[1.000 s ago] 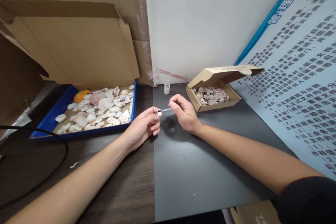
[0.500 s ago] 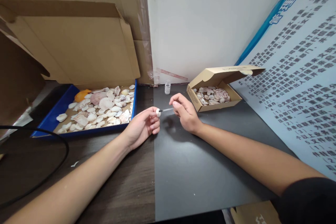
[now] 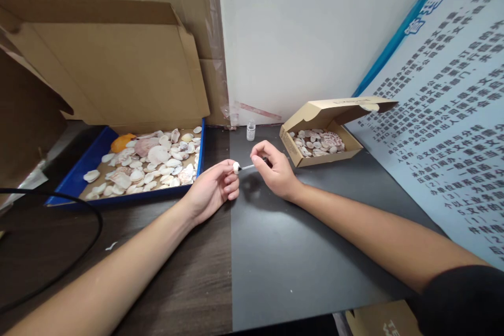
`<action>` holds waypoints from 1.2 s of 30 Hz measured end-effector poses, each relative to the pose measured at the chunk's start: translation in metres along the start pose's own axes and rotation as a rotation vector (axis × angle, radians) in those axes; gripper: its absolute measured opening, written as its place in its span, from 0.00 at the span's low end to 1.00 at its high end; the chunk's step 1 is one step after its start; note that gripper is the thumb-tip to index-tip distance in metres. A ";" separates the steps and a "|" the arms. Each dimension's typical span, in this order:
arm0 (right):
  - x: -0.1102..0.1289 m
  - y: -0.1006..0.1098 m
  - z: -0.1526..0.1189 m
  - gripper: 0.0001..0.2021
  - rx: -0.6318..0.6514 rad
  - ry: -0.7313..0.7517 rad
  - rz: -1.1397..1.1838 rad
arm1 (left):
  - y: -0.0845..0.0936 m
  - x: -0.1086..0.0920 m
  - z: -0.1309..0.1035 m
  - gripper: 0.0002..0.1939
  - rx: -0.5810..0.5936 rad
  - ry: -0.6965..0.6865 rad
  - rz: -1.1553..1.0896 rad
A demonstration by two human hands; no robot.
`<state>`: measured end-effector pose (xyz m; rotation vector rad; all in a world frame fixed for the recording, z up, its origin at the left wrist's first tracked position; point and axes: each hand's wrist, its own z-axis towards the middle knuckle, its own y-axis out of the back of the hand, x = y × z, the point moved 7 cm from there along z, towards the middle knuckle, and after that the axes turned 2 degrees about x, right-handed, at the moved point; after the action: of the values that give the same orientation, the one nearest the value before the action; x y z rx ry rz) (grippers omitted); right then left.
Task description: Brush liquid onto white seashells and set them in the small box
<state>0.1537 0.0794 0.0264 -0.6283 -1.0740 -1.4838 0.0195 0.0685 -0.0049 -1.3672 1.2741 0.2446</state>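
My left hand [image 3: 216,186] pinches a small white shell [image 3: 235,168] between thumb and fingertips. Closed around the dark end of a thin brush [image 3: 247,167], my right hand [image 3: 274,172] points its dark tip left, at the shell. The tip appears to touch the shell. Beyond the hands stands a small clear bottle [image 3: 251,131] with a printed label and no cap visible on it. To the left, many pale shells [image 3: 159,155] lie in a blue-sided cardboard box [image 3: 74,181]. More shells [image 3: 315,142] sit in a smaller brown box [image 3: 331,157] on the right.
A black cable [image 3: 98,231] curves over the dark wooden tabletop [image 3: 189,273] at left. A grey mat [image 3: 299,268] covers the right side. A white wall panel [image 3: 299,37] and a printed poster [image 3: 444,131] border the work area; a white scrap [image 3: 112,246] lies near my left forearm.
My right hand has shifted slightly left and turned, showing more of the brush's dark end. My left hand and the shell stay almost in place.
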 end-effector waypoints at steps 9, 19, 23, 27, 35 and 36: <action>-0.001 0.001 -0.001 0.07 -0.010 0.006 0.026 | 0.000 -0.001 0.000 0.06 0.010 -0.004 0.000; 0.000 0.001 -0.001 0.06 -0.008 0.019 0.040 | 0.000 -0.001 -0.001 0.06 0.008 -0.005 0.013; 0.000 0.001 -0.001 0.05 -0.017 0.014 -0.004 | -0.001 -0.001 -0.001 0.05 0.015 -0.006 0.029; -0.002 0.001 -0.001 0.09 -0.011 -0.001 0.035 | -0.001 -0.002 -0.001 0.06 0.008 -0.010 0.025; 0.000 0.001 0.000 0.06 -0.015 -0.001 0.001 | -0.001 -0.001 -0.001 0.05 0.022 -0.013 0.037; -0.001 0.001 0.000 0.07 -0.013 -0.005 0.015 | -0.001 -0.001 0.000 0.05 0.022 -0.012 0.035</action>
<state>0.1553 0.0798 0.0256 -0.6482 -1.0626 -1.4777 0.0194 0.0685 -0.0034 -1.3242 1.2876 0.2621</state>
